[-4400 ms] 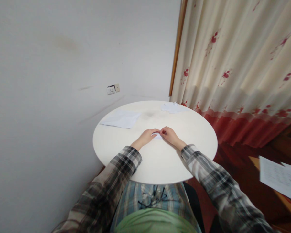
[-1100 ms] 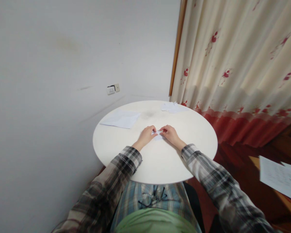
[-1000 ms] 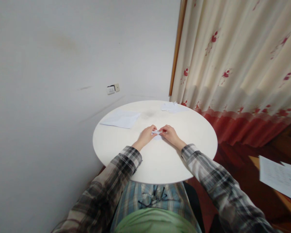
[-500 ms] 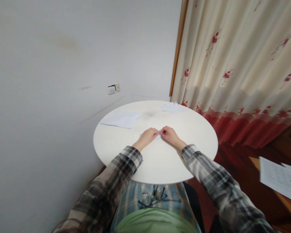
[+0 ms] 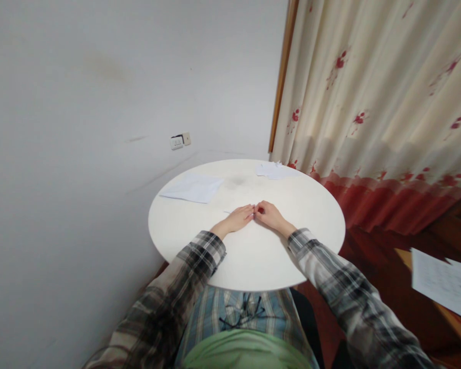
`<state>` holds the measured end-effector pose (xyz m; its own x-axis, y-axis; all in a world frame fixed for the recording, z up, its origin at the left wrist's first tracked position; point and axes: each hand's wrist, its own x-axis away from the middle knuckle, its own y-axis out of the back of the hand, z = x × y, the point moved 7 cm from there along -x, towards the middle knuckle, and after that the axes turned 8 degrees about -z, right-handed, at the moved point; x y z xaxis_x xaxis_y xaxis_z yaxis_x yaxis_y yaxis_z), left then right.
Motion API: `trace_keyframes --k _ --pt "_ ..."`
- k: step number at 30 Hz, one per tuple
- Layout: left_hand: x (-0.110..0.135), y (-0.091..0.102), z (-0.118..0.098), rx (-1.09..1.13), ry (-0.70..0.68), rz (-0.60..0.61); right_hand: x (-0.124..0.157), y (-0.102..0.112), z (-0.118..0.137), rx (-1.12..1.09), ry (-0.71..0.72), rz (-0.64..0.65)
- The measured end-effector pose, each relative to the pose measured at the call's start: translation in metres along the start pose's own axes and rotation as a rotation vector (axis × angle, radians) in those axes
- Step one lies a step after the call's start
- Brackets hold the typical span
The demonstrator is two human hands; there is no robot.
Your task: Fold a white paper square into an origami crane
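Note:
Near the middle of the round white table (image 5: 253, 256), my left hand (image 5: 238, 219) lies flat with its fingers stretched out, pressing down on a small piece of white paper (image 5: 227, 211). Only a thin edge of that paper shows, left of the fingers; the rest is hidden under the hand. My right hand (image 5: 269, 214) is closed in a pinch at the paper's right end, its fingertips touching those of the left hand.
A larger white paper sheet (image 5: 192, 188) lies at the table's back left. Paper scraps (image 5: 271, 170) sit at the back right edge. Behind stands a wall with a socket (image 5: 176, 142), and a curtain (image 5: 369, 102) hangs to the right. Printed sheets (image 5: 441, 282) lie at lower right.
My left hand has gone from pinching the paper to lying flat over it, its fingers now reaching further right. The folded paper between the hands is now covered. My right hand has barely moved.

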<state>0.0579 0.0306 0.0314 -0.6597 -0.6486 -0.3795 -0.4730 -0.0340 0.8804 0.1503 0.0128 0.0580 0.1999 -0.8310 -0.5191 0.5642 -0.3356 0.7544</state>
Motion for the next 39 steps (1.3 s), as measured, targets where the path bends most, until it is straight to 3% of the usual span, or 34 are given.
trace_keyframes --k 5,13,19,24,31,39 --pt "0.001 -0.003 0.002 -0.038 0.123 0.073 -0.001 -0.004 -0.005 0.081 -0.044 0.033" --pt "-0.003 -0.002 0.005 -0.072 0.252 0.069 0.002 -0.005 -0.003 0.210 -0.102 0.054" --pt "-0.002 0.005 0.001 -0.176 0.278 -0.039 0.004 -0.005 0.010 0.332 -0.148 0.056" --pt "0.001 0.007 0.002 -0.233 0.325 -0.045 0.001 -0.007 0.012 0.383 -0.124 0.025" --pt "0.007 0.010 0.017 -0.255 0.413 -0.014 0.001 -0.021 -0.010 0.355 -0.064 0.069" --pt "0.011 0.017 0.033 -0.314 0.468 -0.033 0.001 -0.015 -0.029 0.360 -0.147 0.116"
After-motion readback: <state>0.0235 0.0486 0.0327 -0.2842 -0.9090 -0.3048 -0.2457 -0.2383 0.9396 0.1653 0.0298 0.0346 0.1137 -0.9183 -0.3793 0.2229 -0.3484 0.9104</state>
